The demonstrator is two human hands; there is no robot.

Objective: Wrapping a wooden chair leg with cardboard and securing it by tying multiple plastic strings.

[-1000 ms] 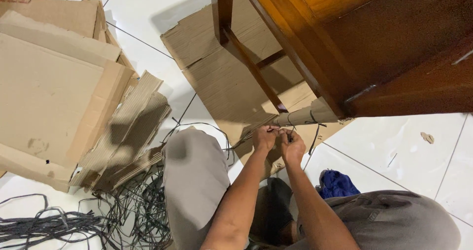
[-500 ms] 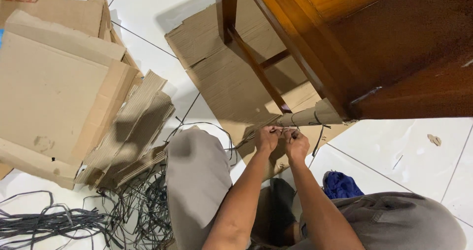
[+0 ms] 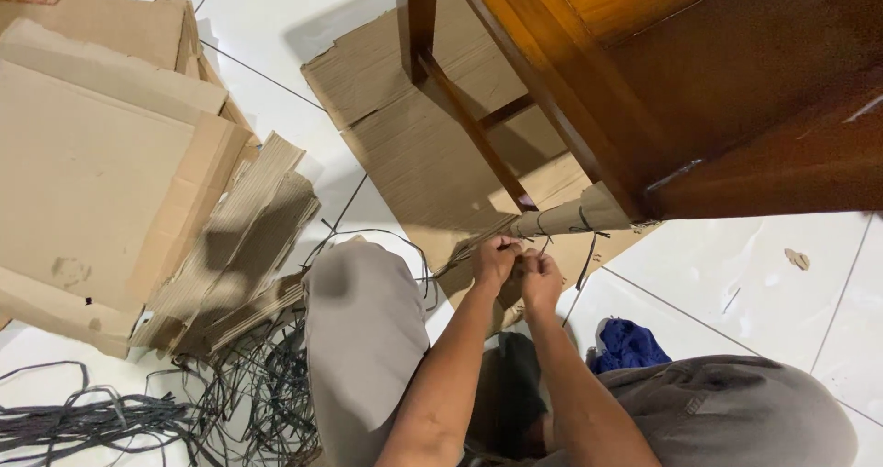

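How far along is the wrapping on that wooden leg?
Done: cardboard wrap already sits round the wooden leg, with one dark strap tied round it. In hand: left hand and right hand grip a strap at the wrap's lower end. Left: the far leg looks bare; loose straps and cardboard pieces lie nearby.

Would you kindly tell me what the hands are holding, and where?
Both the left hand and right hand pinch a thin dark cord at the lower end of the cardboard-wrapped leg.
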